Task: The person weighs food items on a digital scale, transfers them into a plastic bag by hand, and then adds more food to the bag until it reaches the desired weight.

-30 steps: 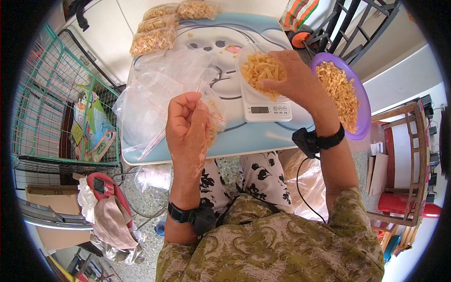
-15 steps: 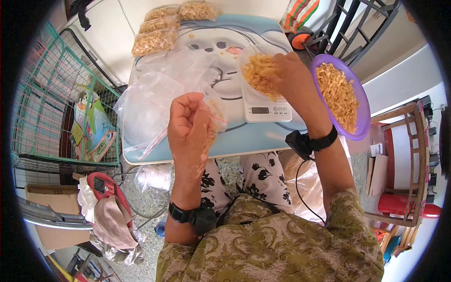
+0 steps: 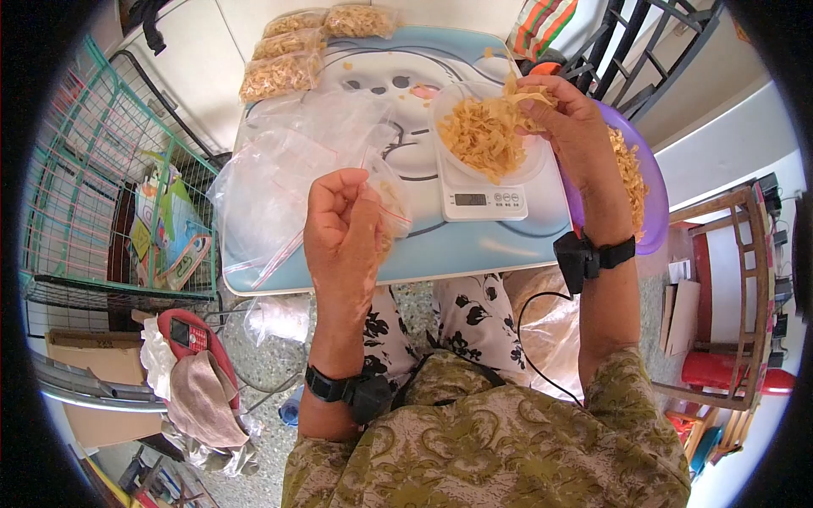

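Note:
My right hand (image 3: pixel 576 123) is closed on a bunch of pale yellow dried strips (image 3: pixel 529 97), raised over the right rim of a clear plastic bowl (image 3: pixel 533 162). That bowl holds a heap of the same strips and stands on a white kitchen scale (image 3: pixel 506 203), whose display I cannot read. My left hand (image 3: pixel 339 233) pinches the top of a clear zip bag (image 3: pixel 395 207) with some strips in it. Under my right forearm, partly hidden, lies a purple basin (image 3: pixel 659 212) of dried strips.
Flat clear zip bags (image 3: pixel 271 186) cover the left of the blue cartoon-print table (image 3: pixel 423 258). Several filled bags (image 3: pixel 284 72) stand at its back left. A green wire cage (image 3: pixel 118 212) is on the left, and a red stool (image 3: pixel 222 364) with a phone and cloth below it.
My right hand has come up out of the bowl and moved right, lifting a bunch of strips. The left hand stays where it was with the zip bag.

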Demonstrator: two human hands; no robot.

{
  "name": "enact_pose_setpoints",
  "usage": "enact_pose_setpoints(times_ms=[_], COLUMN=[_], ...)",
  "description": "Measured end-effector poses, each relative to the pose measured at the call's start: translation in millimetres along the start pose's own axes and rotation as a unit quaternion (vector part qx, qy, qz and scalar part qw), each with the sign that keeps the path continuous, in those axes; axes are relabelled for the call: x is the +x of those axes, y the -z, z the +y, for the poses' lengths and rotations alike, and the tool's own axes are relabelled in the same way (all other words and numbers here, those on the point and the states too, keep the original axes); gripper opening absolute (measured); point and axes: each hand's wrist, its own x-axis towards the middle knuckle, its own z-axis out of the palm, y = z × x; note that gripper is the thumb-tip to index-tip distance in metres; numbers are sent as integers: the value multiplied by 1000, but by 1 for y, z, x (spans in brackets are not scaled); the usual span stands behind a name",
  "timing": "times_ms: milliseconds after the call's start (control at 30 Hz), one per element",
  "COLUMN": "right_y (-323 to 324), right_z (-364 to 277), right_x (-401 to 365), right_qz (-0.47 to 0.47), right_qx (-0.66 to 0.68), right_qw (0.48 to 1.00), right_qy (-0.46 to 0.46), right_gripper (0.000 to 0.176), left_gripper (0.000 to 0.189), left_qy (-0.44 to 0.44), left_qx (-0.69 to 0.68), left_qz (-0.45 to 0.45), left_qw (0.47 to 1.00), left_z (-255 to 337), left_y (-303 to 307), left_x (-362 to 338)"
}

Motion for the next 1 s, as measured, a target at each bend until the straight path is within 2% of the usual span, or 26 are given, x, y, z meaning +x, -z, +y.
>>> enact_pose_setpoints(times_ms=[33,233,533,767,833,1000], right_y=[0,2,-11,-68,-88,-121], right_z=[1,6,-11,-26,-14,4], right_x=[0,-2,-4,-34,-41,-56], right_qz=[5,23,9,-36,-25,-10], right_qx=[63,211,312,286,178,134], right_qw=[998,975,949,957,983,990], right_qy=[-8,-60,-34,14,41,49], right_gripper=[22,25,25,26,27,30], left_gripper=[18,18,22,24,26,28], left_qy=[0,9,1,6,7,3], left_qx=[-4,4,13,-1,7,14], left_qz=[0,10,20,10,4,0], left_qw=[1000,1000,1000,1000,1000,1000], left_z=[0,1,1,1,3,5], left_y=[0,-1,-4,-1,-1,1], left_x=[0,0,-1,-1,-1,-3])
